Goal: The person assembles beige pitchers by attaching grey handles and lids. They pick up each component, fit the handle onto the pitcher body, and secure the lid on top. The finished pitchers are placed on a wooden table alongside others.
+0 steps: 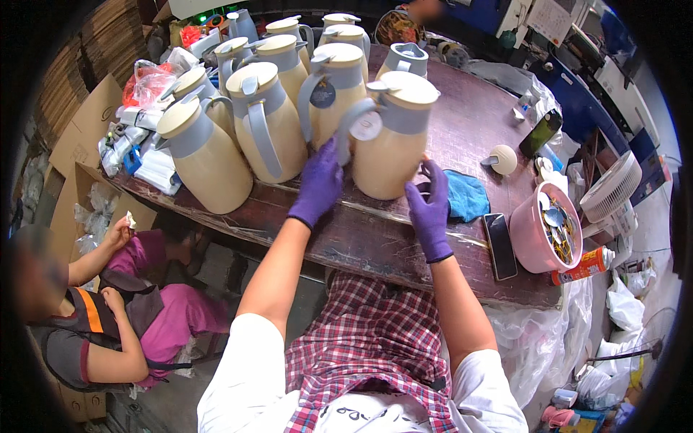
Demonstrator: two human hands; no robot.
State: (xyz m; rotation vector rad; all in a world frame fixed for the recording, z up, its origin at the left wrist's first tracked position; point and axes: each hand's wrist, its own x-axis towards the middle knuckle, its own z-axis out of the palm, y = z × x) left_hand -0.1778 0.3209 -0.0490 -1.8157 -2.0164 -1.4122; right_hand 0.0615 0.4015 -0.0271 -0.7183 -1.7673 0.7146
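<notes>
A cream vacuum jug (393, 155) with a grey collar and round tag stands near the table's front edge, slightly blurred. My left hand (319, 186), in a purple glove, closes at the lower end of its grey handle, and some fingers are hidden. On the jug's other side, my right hand (431, 216), also gloved, has thumb and fingers apart and curved beside the lower wall. Its fingertips seem to touch the jug. Left of it stand several similar jugs (209, 169), close together. A blue cloth (465, 196) lies just right of my right hand.
A phone (499, 245) and a pink tub (527, 231) of small parts sit at the right, beside an orange spray can (585, 265). Farther back are a loose lid (503, 159) and dark bottle (541, 133). A person (115, 310) sits at the left by an open carton.
</notes>
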